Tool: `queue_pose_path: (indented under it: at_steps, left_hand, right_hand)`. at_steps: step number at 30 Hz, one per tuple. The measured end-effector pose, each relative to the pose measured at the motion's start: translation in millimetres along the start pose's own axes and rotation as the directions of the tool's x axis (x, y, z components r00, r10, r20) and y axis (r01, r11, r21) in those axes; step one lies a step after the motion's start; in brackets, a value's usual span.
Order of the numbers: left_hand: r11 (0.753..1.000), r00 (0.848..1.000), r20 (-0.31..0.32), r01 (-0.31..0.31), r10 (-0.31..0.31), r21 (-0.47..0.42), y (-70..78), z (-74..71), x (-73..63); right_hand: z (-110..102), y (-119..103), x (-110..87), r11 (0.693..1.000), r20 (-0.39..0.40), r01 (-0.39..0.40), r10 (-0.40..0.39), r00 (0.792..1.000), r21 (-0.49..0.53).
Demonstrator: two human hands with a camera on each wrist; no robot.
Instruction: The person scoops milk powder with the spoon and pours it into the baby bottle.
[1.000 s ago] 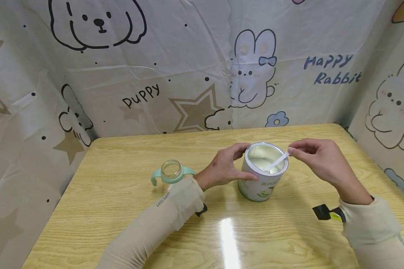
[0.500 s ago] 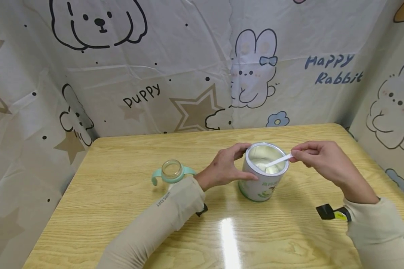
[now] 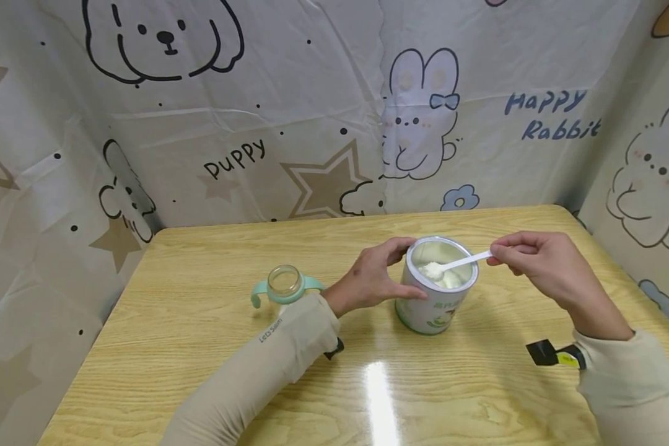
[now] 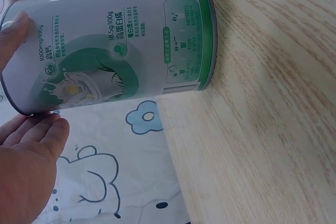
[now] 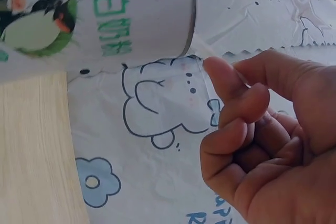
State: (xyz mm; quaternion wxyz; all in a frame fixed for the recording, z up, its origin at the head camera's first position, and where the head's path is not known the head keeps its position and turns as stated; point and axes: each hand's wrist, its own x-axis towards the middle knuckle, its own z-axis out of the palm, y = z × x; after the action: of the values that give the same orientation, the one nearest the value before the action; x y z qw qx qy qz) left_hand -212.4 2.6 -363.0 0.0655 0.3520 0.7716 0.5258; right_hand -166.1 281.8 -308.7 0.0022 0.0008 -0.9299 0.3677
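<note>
A white and green milk powder can (image 3: 426, 313) stands upright on the table with its top uncovered and pale powder inside. My left hand (image 3: 370, 275) grips it near the rim, thumb on the front and fingers behind. In the left wrist view the printed can (image 4: 131, 40) lies between thumb and fingers. My right hand (image 3: 541, 266), just right of the rim, pinches the handle of a white scoop (image 3: 468, 259). The scoop's bowl is inside the can's mouth, heaped with powder. In the right wrist view the hand (image 5: 268, 135) has its fingers curled; the scoop is mostly hidden there.
Left of the can, an uncapped baby bottle (image 3: 284, 283) with mint-green handles stands partly behind my left sleeve (image 3: 290, 341). The wooden table (image 3: 212, 260) ends at a printed cloth backdrop (image 3: 312, 93) behind and at both sides.
My right hand has shifted slightly right, and the scoop has come up from the powder with a heap in its bowl, its handle flatter. The left hand and can stay in place.
</note>
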Motion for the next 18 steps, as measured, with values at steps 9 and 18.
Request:
queue_pose_path:
  at_steps: [9, 18]
  left_hand:
    - [1.000, 1.000, 0.011, -0.027, 0.027, 0.012, 1.0, -1.3, -0.3]
    - [0.999, 0.999, 0.024, -0.023, 0.022, 0.038, 0.8, -6.0, -2.7]
  right_hand:
    - [-0.5, 5.6, 2.2, 0.999, 0.016, -0.011, 0.011, 1.000, 0.039]
    - [-3.7, 11.7, 6.1, 0.988, 0.038, -0.030, 0.024, 0.999, 0.154]
